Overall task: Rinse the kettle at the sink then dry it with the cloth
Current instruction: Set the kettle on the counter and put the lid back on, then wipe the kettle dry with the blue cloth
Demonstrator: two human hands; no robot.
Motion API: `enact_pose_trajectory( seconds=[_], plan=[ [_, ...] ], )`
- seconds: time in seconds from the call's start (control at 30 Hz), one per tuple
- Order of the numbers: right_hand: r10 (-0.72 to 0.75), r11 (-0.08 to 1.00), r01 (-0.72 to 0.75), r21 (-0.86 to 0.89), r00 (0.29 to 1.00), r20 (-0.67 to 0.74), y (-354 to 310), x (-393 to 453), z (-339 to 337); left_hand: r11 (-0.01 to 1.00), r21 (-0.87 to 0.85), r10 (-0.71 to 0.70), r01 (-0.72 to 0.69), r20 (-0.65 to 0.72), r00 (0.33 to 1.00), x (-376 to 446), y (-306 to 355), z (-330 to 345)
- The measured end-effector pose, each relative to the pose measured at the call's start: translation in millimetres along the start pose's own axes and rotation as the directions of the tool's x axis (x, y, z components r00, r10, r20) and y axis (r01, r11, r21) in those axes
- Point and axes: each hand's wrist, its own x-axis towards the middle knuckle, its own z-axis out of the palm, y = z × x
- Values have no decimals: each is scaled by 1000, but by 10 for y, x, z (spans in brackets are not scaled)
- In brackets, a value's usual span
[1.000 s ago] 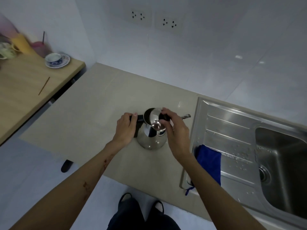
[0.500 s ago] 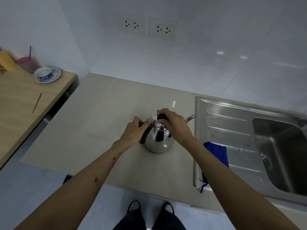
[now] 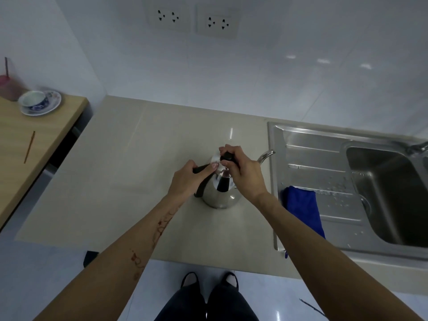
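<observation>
Head view: left hand [image 3: 188,176] gripping kettle [image 3: 220,193] handle, right hand [image 3: 243,169] pinching lid knob; next, probably carrying to sink [image 3: 382,198].

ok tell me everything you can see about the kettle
The kettle is a small, shiny metal one with a rounded, wide-bottomed body that mirrors the room. It stands upright on the beige counter, just left of the sink. A thin curved spout points toward the sink, and a black handle arcs down its left side. The left hand grips the handle; the right hand pinches the black knob of the lid.
</observation>
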Motion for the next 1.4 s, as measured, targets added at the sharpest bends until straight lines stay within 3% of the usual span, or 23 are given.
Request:
enact_pose_trajectory(
  seconds=[0.37, 0.67, 1.0, 1.1, 1.17, 1.27, 1.33, 1.4],
  plan=[
    [22, 999, -19, -46, 997, 78, -28, 83, -105, 999, 4, -44, 44, 12, 999, -56, 39, -15],
    [15, 1000, -15, -9, 1000, -17, 44, 36, -14, 998, -42, -57, 56, -27, 998, -20, 23, 19],
    [19, 998, -18, 55, 1000, -18, 70, -1, 67, 999, -30, -44, 44, -31, 999, -20, 34, 29],
    [89, 995, -93, 42, 992, 87, 0, -47, 76, 998, -43, -40, 36, -80, 996, -12, -13, 53],
    [88, 996, -90, 18, 991, 100, 2, -212, 2, 999, -7, 31, -33, -194, 981, -16, -86, 132],
    [79, 997, -76, 31, 986, -147, 203, -657, -156, 969, 89, 248, -231, -361, 899, -123, -224, 303],
    [181, 982, -188, -1, 947, -264, 505, -980, -246, 910, 170, 414, -378, -376, 829, -253, -284, 415],
    [331, 922, -373, -104, 898, -289, 885, -1232, -346, 830, 288, 554, -478, -315, 771, -353, -342, 523]
  ],
)
